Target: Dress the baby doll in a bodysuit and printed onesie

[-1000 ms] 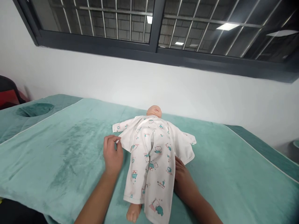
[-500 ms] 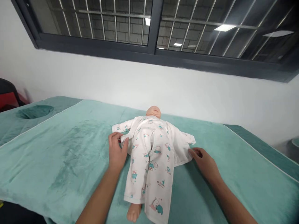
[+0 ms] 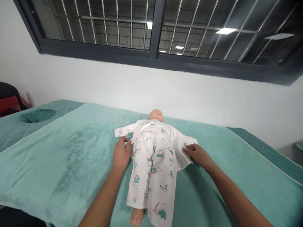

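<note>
A baby doll lies on its back, head toward the wall, arms spread. It wears a white printed shirt with its front flaps spread to the sides and matching printed trousers. One bare foot sticks out of the left trouser leg; the other leg's end is covered by cloth. At the left side of the shirt, my left hand has thumb and fingers closed on the flap's edge. On the opposite side, my right hand pinches the right flap below the sleeve.
A green plush cover spreads over the bed beneath the doll. Toward the left end is a round hole. Behind stand a white wall and a barred window with a dark frame. A black and red object is at far left.
My right hand has moved up and inward along the right shirt flap, closer to the sleeve. My left hand stays at the left flap. The view has tilted up slightly.
</note>
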Tool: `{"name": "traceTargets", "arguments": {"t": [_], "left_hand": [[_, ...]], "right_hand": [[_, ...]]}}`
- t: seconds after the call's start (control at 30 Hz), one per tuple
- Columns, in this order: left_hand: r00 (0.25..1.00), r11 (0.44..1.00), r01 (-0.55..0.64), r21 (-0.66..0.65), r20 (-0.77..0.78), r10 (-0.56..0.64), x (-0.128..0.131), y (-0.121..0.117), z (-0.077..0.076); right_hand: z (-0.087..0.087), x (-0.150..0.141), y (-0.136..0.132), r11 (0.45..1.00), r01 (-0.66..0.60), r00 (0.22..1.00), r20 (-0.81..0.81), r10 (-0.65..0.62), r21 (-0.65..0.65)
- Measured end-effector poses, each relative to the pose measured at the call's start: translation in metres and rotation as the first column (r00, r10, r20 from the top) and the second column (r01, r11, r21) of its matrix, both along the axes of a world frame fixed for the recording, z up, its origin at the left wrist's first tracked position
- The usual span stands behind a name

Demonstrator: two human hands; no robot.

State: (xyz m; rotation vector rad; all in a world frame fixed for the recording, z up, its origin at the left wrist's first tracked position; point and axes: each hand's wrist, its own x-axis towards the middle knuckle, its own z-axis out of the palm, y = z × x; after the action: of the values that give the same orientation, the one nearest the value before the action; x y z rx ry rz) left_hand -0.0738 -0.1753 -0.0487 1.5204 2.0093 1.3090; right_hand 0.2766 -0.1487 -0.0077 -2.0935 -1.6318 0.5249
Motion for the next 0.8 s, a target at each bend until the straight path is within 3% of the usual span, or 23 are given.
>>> {"name": "traceTargets", "arguments": {"t": [0.13,0.23,0.33,0.4,0.43,0.5,0.57,0.67,0.73,0.8], "left_hand": [[0.997,0.997,-0.038,-0.070,-0.063,0.033,0.003,-0.001,0.002],[0.986,0.988,-0.089,-0.124,-0.150,0.070,0.007,-0.002,0.004],[0.965,0.973,-0.127,-0.191,-0.250,0.077,0.010,-0.002,0.006],[0.957,0.966,-0.129,-0.224,-0.282,0.063,0.011,-0.003,0.008],[0.958,0.964,-0.125,-0.233,-0.281,0.057,0.011,-0.003,0.008],[0.966,0.965,-0.115,-0.236,-0.253,0.054,0.010,-0.003,0.009],[0.977,0.972,-0.104,-0.212,-0.203,0.060,0.008,-0.004,0.008],[0.994,0.990,-0.074,-0.118,-0.086,0.064,0.004,-0.005,0.006],[0.999,0.998,-0.054,-0.020,0.005,0.054,0.002,-0.006,0.004],[0.995,0.996,-0.049,0.070,0.091,0.043,0.001,-0.007,0.003]], "right_hand": [[-0.002,0.002,0.004,0.986,-0.158,0.987,-0.049,0.155,-0.061],[0.009,0.001,0.001,0.959,-0.279,0.914,-0.320,0.247,-0.057],[0.033,-0.012,-0.004,0.941,-0.327,0.642,-0.709,0.293,0.093],[0.051,-0.029,-0.007,0.940,-0.278,0.500,-0.806,0.318,0.198],[0.060,-0.039,-0.010,0.941,-0.247,0.491,-0.807,0.328,0.232],[0.075,-0.061,-0.017,0.927,-0.269,0.564,-0.737,0.372,0.262],[0.084,-0.081,-0.029,0.865,-0.428,0.660,-0.564,0.497,0.261],[0.086,-0.100,-0.047,0.754,-0.630,0.702,-0.280,0.655,0.185],[0.083,-0.105,-0.051,0.757,-0.630,0.726,-0.215,0.653,0.174],[0.080,-0.107,-0.048,0.795,-0.572,0.762,-0.229,0.606,0.202]]}}
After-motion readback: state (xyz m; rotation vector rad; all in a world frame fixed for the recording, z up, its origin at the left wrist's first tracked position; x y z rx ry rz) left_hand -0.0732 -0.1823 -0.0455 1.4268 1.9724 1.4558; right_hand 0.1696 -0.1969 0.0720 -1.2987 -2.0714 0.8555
